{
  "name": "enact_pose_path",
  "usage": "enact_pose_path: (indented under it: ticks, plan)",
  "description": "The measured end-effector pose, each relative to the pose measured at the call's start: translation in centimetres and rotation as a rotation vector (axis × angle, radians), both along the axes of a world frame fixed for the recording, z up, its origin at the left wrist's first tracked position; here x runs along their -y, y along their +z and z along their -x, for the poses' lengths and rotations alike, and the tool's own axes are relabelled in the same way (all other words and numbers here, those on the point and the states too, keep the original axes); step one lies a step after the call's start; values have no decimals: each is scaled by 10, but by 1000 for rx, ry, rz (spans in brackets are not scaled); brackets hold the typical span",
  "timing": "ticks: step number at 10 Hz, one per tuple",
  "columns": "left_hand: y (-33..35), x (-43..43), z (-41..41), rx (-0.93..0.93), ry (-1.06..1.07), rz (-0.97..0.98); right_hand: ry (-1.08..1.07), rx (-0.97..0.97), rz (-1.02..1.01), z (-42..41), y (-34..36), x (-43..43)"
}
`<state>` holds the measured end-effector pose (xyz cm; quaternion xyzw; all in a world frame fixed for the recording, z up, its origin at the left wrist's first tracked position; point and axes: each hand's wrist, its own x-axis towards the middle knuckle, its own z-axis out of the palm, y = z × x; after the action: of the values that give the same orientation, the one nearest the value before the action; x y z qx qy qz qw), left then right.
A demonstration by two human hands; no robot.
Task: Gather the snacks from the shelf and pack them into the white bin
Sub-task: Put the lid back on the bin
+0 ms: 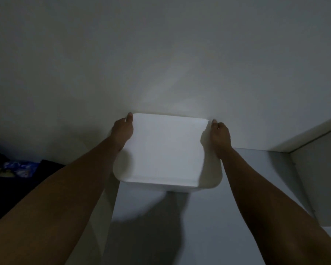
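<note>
The white bin [166, 150] is held up in front of me at arm's length, its smooth underside or side facing the camera and its inside hidden. My left hand [122, 131] grips its left edge with the thumb along the top corner. My right hand [219, 135] grips its right edge the same way. The bin's far end is close to the white wall [161, 64]. No snacks show inside or near the bin.
A white shelf unit's top board [304, 134] and side panel [317, 178] stand at the right. At the far left, a blue and white crinkled packet [17, 168] lies on a dark surface [46, 169]. A pale surface [151, 217] lies below the bin.
</note>
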<state>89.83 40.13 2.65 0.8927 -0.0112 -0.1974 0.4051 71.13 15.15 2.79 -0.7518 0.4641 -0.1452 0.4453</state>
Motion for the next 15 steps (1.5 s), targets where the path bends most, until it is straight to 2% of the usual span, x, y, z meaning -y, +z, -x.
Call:
enact_pose_path:
  ticks: [1, 2, 4, 5, 6, 7, 9, 10, 11, 12, 13, 14, 15]
  plan:
    - [-9, 0, -10, -14, 11, 38, -38, -5, -112, -4, -6, 7]
    - [-17, 1, -15, 7, 20, 44, -111, -10, -143, -5, -17, 11]
    - [-17, 2, -16, 39, 59, 2, -129, -18, -123, -7, -18, 9]
    - [-22, 0, -16, 50, 120, 44, -97, 4, -73, -5, -19, 5]
    - [-25, -1, -16, 71, 110, 53, -91, 25, -132, -4, -15, 2]
    - [-20, -2, -12, 115, 100, 10, -102, -9, -56, -4, -16, 2]
    - [0, -7, 17, 301, 63, 115, -126, -6, 51, 1, 6, -12]
    - [-1, -22, 37, 286, -126, -32, 79, -82, 110, 19, 16, -22]
    - [-5, -46, 69, 297, -233, -76, 131, -137, 157, 49, 16, -51]
    - [-12, -64, 110, 396, -190, -96, 120, -223, 172, 81, 7, -84]
    - [-9, -67, 131, 339, -128, -84, 100, -231, 166, 96, 4, -101]
    - [1, -64, 133, 305, -102, -72, 52, -193, 157, 95, 3, -102]
    - [-2, -65, 134, 407, -97, -69, 23, -144, 145, 96, -4, -101]
